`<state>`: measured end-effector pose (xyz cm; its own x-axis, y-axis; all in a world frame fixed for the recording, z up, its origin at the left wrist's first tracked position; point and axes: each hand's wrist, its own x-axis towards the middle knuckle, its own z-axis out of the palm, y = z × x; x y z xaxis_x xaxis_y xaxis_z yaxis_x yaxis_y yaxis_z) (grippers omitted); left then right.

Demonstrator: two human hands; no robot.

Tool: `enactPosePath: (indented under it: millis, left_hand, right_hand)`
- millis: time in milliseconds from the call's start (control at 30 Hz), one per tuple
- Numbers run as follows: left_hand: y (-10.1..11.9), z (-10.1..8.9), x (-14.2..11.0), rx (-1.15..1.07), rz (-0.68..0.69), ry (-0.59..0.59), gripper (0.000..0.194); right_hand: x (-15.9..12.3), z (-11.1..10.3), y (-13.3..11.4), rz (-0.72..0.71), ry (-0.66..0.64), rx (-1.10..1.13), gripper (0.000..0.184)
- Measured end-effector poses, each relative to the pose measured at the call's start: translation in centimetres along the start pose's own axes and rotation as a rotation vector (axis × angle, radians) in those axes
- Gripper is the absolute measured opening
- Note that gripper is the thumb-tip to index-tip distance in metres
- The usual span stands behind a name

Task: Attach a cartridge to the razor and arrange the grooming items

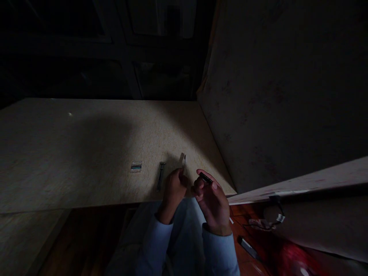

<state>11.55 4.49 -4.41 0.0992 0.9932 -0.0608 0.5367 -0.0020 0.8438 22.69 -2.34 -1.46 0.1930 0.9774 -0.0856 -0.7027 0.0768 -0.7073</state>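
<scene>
My left hand is closed around a thin, pale stick with a dark tip, which points away from me over the counter. Its exact kind is too dark to make out. Beside it, my right hand is turned palm up and pinches a short black bar between thumb and fingers. To the left of my hands a dark razor lies on the pale counter. Farther left sits a small clear case with a teal and dark strip in it, like a razor cartridge.
A patterned wall borders the counter on the right, and a dark window stands behind it. On the reddish floor at the lower right are a grey and black oblong object, a cable and something red. Light is dim.
</scene>
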Motion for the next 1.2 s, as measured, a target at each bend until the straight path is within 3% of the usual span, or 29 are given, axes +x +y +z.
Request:
enactPosePath:
  millis: [133, 267, 367, 500, 667, 867, 1200]
  left_hand:
    - [-0.6, -2.5, -2.2, -0.629, -0.208, -0.039, 0.037]
    - [0.0, -5.7, -4.0, -0.88, -0.222, -0.027, 0.021]
    - [0.5, -7.9, -4.9, -0.92, -0.205, -0.029, 0.022]
    - [0.4, -9.6, -6.0, -0.834, -0.18, -0.012, 0.047]
    - [-0.5, -10.6, -6.9, -0.921, -0.206, -0.093, 0.053]
    - [-2.0, -11.7, -7.0, -1.055, -0.226, -0.285, 0.057]
    - [-4.4, -13.2, -6.9, -1.071, -0.31, -0.437, 0.058]
  right_hand:
    - [0.6, -0.1, -0.1, 0.002, -0.027, -0.011, 0.039]
    - [1.5, 1.0, 0.1, 0.022, -0.049, -0.018, 0.039]
    - [2.1, 2.3, 0.9, 0.009, -0.065, -0.042, 0.039]
    - [2.1, 4.3, 2.5, 0.015, -0.095, -0.126, 0.039]
    - [2.0, 6.6, 3.8, 0.034, -0.159, -0.2, 0.043]
    - [1.7, 8.1, 5.4, 0.091, -0.236, -0.17, 0.046]
    - [1.2, 9.0, 7.4, 0.06, -0.179, -0.23, 0.043]
